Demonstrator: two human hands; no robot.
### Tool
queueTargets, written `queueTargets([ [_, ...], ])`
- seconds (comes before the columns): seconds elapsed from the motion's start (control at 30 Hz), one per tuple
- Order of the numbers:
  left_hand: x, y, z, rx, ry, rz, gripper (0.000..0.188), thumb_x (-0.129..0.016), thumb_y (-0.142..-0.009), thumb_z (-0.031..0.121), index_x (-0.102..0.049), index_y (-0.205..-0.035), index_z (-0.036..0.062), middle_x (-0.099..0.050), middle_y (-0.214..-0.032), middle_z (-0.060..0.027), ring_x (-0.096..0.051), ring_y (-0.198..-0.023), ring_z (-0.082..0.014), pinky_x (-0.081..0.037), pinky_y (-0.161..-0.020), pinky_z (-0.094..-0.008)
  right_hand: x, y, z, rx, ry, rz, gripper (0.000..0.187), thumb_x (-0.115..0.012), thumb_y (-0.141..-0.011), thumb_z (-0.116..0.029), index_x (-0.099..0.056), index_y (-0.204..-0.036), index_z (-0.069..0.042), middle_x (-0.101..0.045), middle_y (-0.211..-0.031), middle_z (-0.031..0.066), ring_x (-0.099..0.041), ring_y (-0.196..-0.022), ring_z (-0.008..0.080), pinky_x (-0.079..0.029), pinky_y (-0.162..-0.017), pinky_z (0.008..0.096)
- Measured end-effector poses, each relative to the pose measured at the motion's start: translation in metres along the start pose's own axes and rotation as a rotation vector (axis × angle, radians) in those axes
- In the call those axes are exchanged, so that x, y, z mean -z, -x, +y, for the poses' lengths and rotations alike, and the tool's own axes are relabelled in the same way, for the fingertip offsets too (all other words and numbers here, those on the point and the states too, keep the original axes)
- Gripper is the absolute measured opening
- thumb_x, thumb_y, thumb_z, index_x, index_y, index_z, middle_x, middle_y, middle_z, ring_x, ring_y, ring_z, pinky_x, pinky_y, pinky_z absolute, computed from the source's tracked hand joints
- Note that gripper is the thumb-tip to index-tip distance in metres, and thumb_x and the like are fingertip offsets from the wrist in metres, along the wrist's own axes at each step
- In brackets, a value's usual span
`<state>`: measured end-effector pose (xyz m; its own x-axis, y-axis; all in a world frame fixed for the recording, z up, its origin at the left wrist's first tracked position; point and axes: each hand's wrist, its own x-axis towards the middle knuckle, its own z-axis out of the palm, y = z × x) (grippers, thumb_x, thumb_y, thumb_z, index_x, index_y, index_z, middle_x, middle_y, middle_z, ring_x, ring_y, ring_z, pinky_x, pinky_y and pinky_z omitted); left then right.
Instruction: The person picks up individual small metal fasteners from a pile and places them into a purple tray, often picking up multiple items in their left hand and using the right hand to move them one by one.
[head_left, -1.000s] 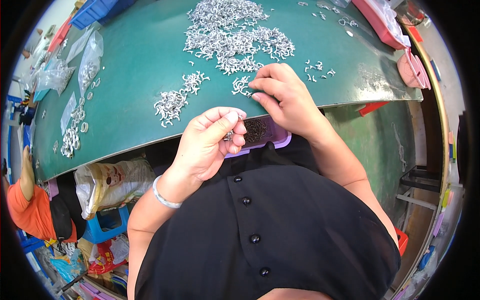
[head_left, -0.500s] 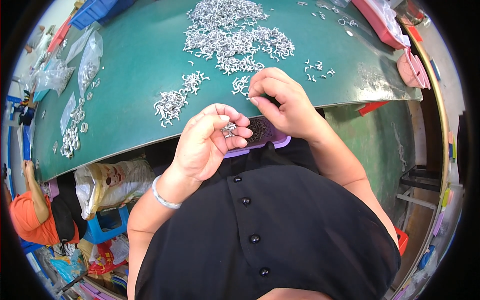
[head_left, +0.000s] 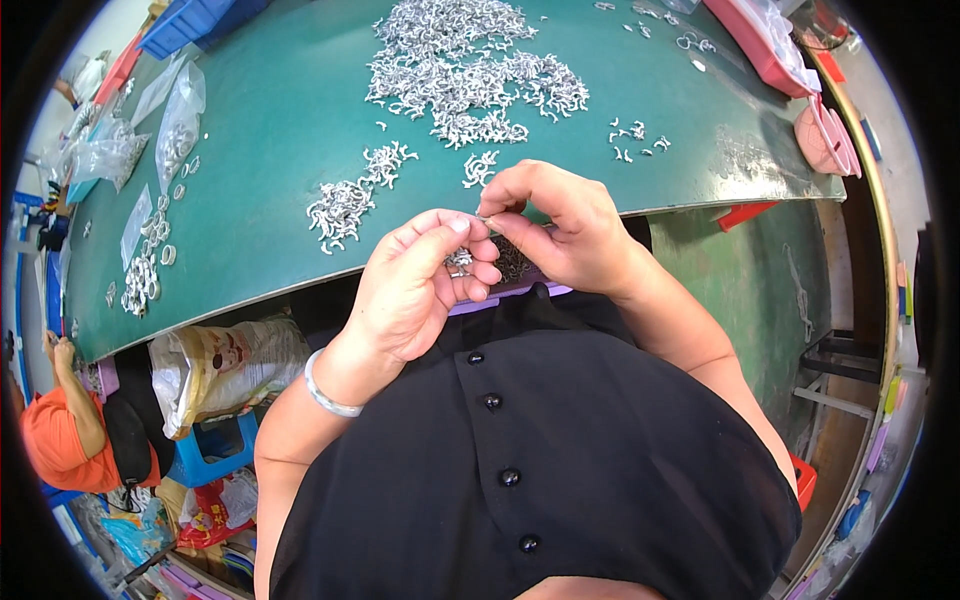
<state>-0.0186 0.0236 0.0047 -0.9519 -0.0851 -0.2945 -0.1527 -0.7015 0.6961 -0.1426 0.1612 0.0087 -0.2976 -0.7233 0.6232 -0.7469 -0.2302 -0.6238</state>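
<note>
Silvery pieces (head_left: 460, 259) lie cupped within our curled left grip (head_left: 405, 285); our right grip (head_left: 575, 235) pinches one small part (head_left: 485, 218) near them.

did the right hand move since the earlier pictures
Yes. Judged against the small silvery cluster on the green table, the right hand has drawn back and slightly left, its fingers now close to the left hand.

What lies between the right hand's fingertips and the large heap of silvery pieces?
In the head view, a small cluster of curved silvery pieces lies between them on the green table.
</note>
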Motion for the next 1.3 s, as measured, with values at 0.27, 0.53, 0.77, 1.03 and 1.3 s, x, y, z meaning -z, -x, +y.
queueTargets([
  [0.27,-0.007,0.0,0.001,-0.019,-0.043,0.06,0.016,-0.048,-0.092,0.014,-0.054,-0.096,-0.0003,-0.059,-0.084,-0.0086,-0.059,-0.069,-0.0145,-0.047,-0.058,-0.025,0.001,0.002,0.0,-0.036,-0.026,0.037,0.033,-0.064,-0.074,0.002,-0.051,-0.104,-0.003,-0.061,-0.078,0.0075,-0.062,-0.071,0.023,-0.049,-0.064,0.0304],
  [0.53,-0.008,0.001,0.001,-0.026,-0.034,0.066,0.016,-0.051,-0.091,0.015,-0.055,-0.097,0.0004,-0.059,-0.084,-0.008,-0.059,-0.07,-0.0143,-0.048,-0.058,-0.0244,-0.001,0.001,0.002,0.048,0.048,0.031,0.034,-0.064,-0.073,0.002,-0.051,-0.105,-0.002,-0.059,-0.081,0.0086,-0.059,-0.072,0.0259,-0.048,-0.066,0.0338],
  [0.77,-0.003,-0.001,-0.002,-0.053,-0.08,0.094,0.013,-0.057,-0.089,0.013,-0.057,-0.095,0.0015,-0.06,-0.08,-0.0055,-0.059,-0.066,-0.0127,-0.047,-0.057,-0.0232,0.007,-0.001,0.005,-0.03,0.004,-0.006,0.033,-0.066,-0.072,0.0,-0.056,-0.103,-0.003,-0.062,-0.087,0.0099,-0.062,-0.078,0.0248,-0.051,-0.068,0.0329],
  [1.03,-0.001,-0.001,-0.001,-0.043,-0.042,0.063,0.01,-0.055,-0.09,0.011,-0.056,-0.092,0.0022,-0.061,-0.081,-0.0065,-0.06,-0.07,-0.0136,-0.049,-0.06,-0.0246,0.013,0.003,0.022,-0.094,0.34,0.03,0.008,-0.065,-0.074,-0.006,-0.06,-0.079,-0.003,-0.056,-0.078,0.0087,-0.054,-0.077,0.0275,-0.045,-0.068,0.0366],
  [1.3,0.002,-0.002,-0.003,-0.071,0.017,0.042,0.006,-0.053,-0.089,0.008,-0.055,-0.091,0.0034,-0.062,-0.086,-0.0088,-0.062,-0.075,-0.0164,-0.052,-0.064,-0.0272,0.003,0.002,0.018,-0.119,0.461,-0.037,0.008,-0.066,-0.074,-0.011,-0.061,-0.073,-0.005,-0.052,-0.077,0.0067,-0.05,-0.076,0.0265,-0.04,-0.07,0.0365],
])
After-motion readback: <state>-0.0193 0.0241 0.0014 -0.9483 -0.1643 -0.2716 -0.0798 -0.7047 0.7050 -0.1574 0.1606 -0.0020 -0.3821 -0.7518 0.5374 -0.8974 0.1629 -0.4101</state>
